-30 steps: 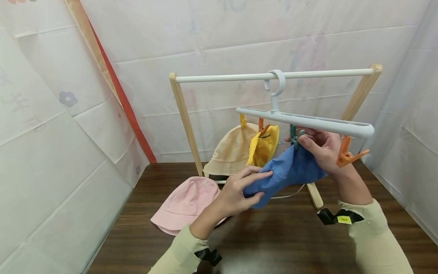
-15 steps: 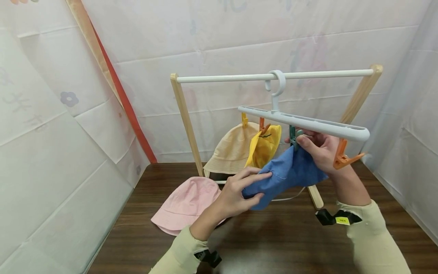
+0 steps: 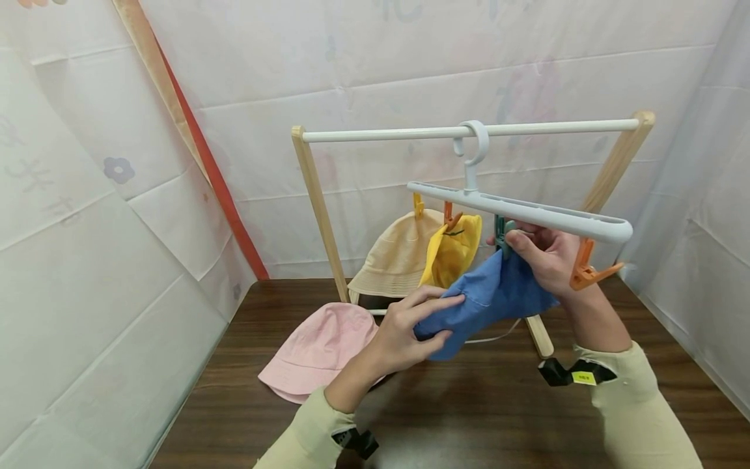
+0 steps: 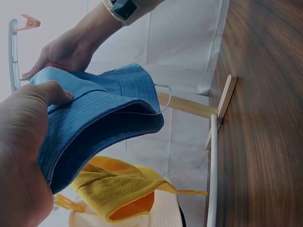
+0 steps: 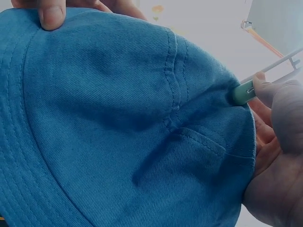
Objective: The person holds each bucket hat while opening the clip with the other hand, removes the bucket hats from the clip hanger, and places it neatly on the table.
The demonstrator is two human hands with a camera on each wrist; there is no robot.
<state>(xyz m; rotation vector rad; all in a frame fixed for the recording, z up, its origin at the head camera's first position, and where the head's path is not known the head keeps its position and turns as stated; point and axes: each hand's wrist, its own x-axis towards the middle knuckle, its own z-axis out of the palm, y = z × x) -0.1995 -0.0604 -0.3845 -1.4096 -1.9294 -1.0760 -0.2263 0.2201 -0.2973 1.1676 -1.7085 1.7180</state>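
A blue bucket hat [image 3: 483,303] is held up under the white hanger [image 3: 527,212] by both hands. My left hand [image 3: 407,329] grips its brim side, thumb below and fingers on top in the head view. At the crown, my right hand [image 3: 551,257] pinches a green clothespin [image 3: 504,234] that hangs from the hanger. In the right wrist view the clothespin's tip [image 5: 244,92] meets the crown fabric of the hat [image 5: 118,104]. Left of it, a yellow hat [image 3: 454,251] hangs from an orange clothespin [image 3: 450,217], and a beige hat [image 3: 398,257] from a yellow clothespin [image 3: 418,205].
The hanger hooks over the white rod [image 3: 381,135] of a wooden-legged rack [image 3: 319,212]. Another orange clothespin [image 3: 588,267] hangs at the hanger's right end, beside the right wrist. A pink bucket hat [image 3: 322,352] lies on the dark wooden table [image 3: 469,417], left of the left forearm.
The hanger's right end swings slightly inward, and the right hand shifts a little left with it. Both hands keep their hold on the clothespin and the blue hat.
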